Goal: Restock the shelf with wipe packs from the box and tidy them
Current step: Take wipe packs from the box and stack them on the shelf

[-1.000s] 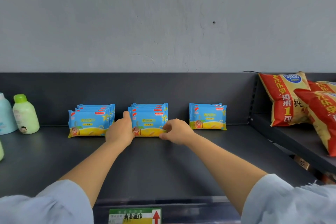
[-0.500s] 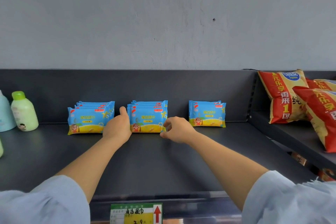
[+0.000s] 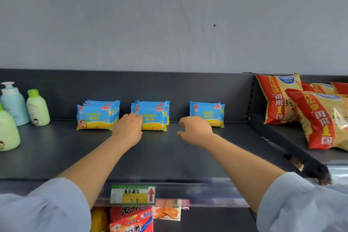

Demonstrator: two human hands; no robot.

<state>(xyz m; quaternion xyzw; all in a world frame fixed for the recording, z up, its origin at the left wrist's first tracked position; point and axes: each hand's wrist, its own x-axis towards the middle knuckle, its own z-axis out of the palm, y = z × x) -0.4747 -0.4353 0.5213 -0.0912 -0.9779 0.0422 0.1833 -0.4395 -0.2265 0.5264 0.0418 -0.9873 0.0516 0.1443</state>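
Upright at the rear of the dark shelf (image 3: 169,156), three rows of wipe packs (image 3: 97,118). Left hand (image 3: 128,126) against the middle row (image 3: 156,118), grip impossible to tell; right hand (image 3: 195,130) loosely curled, empty, just before the right row (image 3: 207,112).

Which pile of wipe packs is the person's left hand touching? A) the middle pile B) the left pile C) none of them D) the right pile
A: the fingers of the left hand lie on the left side of the middle pile.
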